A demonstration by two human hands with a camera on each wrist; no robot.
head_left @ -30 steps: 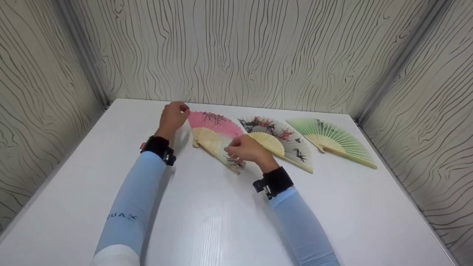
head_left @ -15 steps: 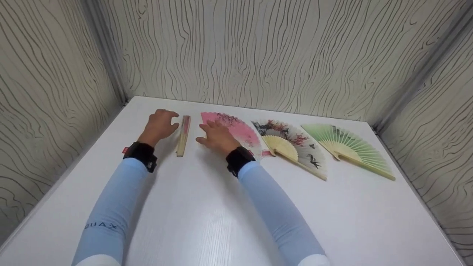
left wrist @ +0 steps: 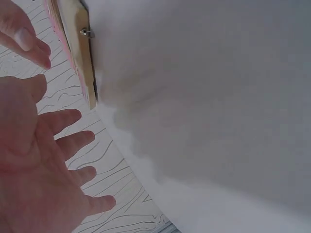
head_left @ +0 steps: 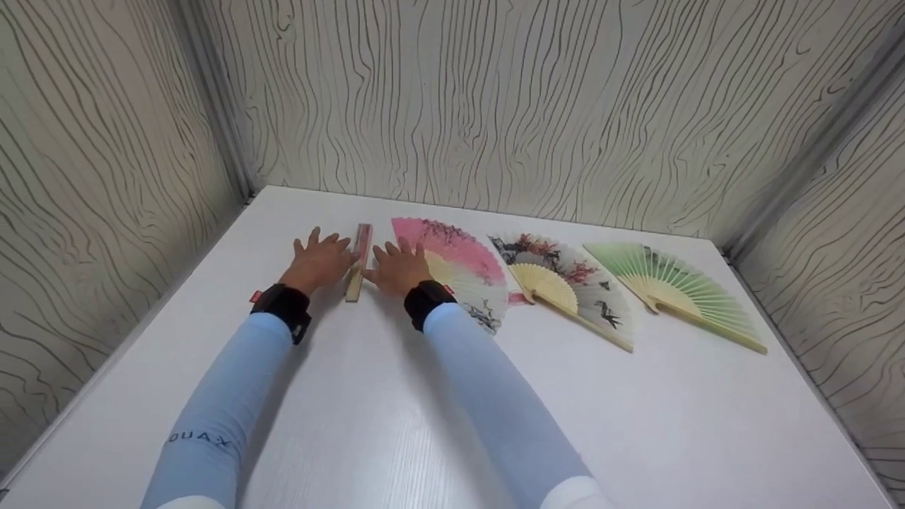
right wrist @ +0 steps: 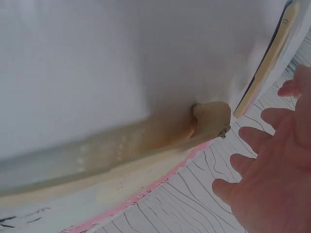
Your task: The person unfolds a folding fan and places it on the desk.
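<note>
A folded fan [head_left: 363,244] with pale wooden sticks and a pink edge lies on the white table between both hands. My left hand [head_left: 319,263] is just left of it, fingers spread, the thumb side close to the fan. On the other side, my right hand [head_left: 399,270] hovers with spread fingers over the left part of an open pink-and-white fan [head_left: 459,247], its thumb near the folded fan; contact is unclear. The left wrist view shows the folded fan [left wrist: 80,48] beyond the fingers. In the right wrist view, the open fan's pivot end [right wrist: 214,119] is visible.
To the right lie an open white fan with blossoms and birds [head_left: 583,283] and an open green fan [head_left: 672,283]. A pink tassel [head_left: 520,298] shows beside the white fan. Wood-patterned walls [head_left: 452,106] enclose the table [head_left: 424,438] at the back and sides.
One second ago both hands were at the pink fan's edges. They moved left to either side of the folded fan, then closer together. The view shifted, so the fans appear further right.
</note>
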